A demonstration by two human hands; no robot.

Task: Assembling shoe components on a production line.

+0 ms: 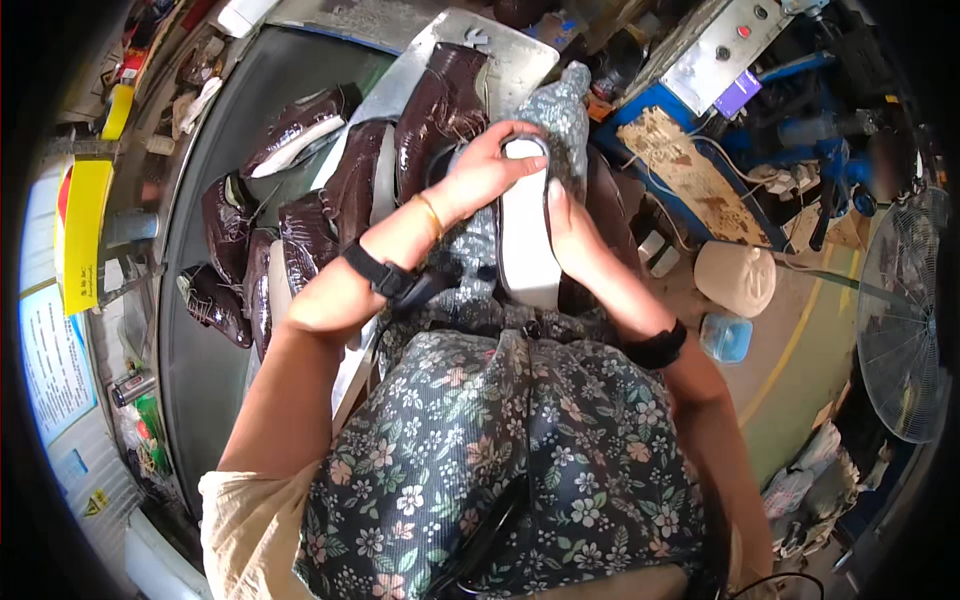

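1 white-soled shoe [528, 235], left hand [482, 177] and right hand [574, 238] grasping; 7+ dark shoes [355, 178], 10 o'clock; 1 fan [903, 315], 3 o'clock.

"What's on your left?"
"A long dark belt [310, 65] runs beside me, with a blue-edged notice [55, 360] on the pale wall [95, 500] beyond."
"And your right?"
"I've got green floor [800, 385] crossed by a yellow line [783, 365], a big round fan [905, 320] and, farther ahead, a blue metal frame [688, 98] under a grey control panel [735, 42]."
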